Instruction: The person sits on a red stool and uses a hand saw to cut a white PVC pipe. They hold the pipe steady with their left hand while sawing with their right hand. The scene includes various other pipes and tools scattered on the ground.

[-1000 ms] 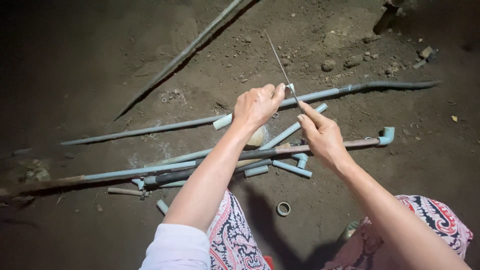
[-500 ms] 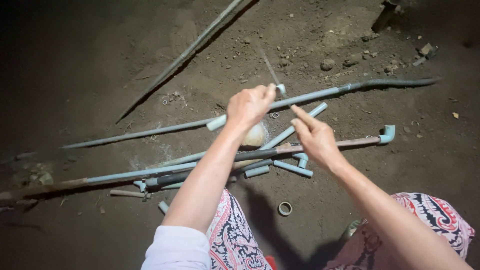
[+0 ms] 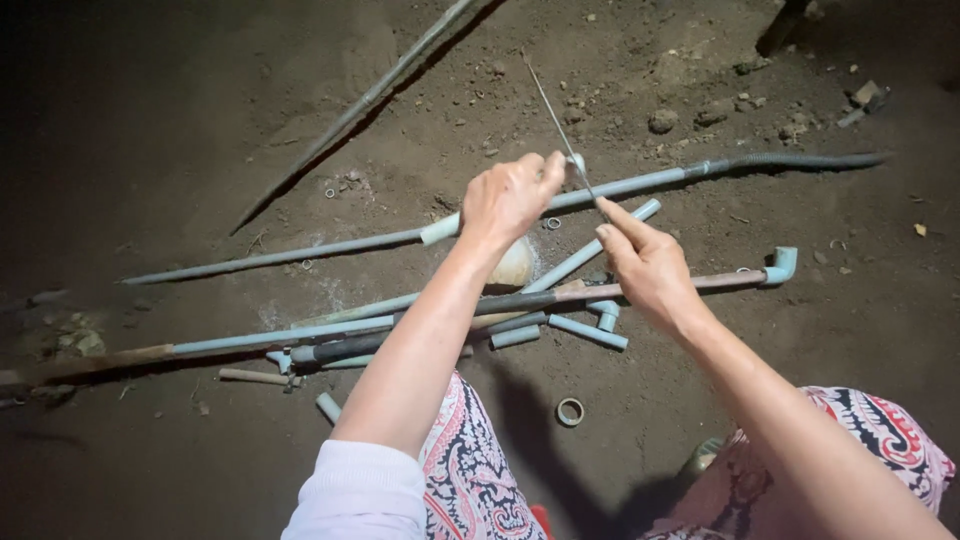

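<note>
The left hand (image 3: 510,195) hid most of the small pale fitting (image 3: 577,161) it pinched; the thin blade (image 3: 556,120) blurred toward its tip; the long pipe's (image 3: 300,250) far-left end faded into darkness.

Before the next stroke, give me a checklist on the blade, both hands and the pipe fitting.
1. Left hand grip on the small pale fitting: ok, fingers closed around it.
2. Right hand grip on the thin blade: ok, pinched at its lower end.
3. Blade meets fitting: ok, it crosses right at the fitting.
4. Fingers off the blade's edge: cannot tell, left fingertips sit very close.
5. Fitting steadied against something: not ok, held in mid-air above the pipes.
6. Light: not ok, the dirt ground is dark at left.
</note>
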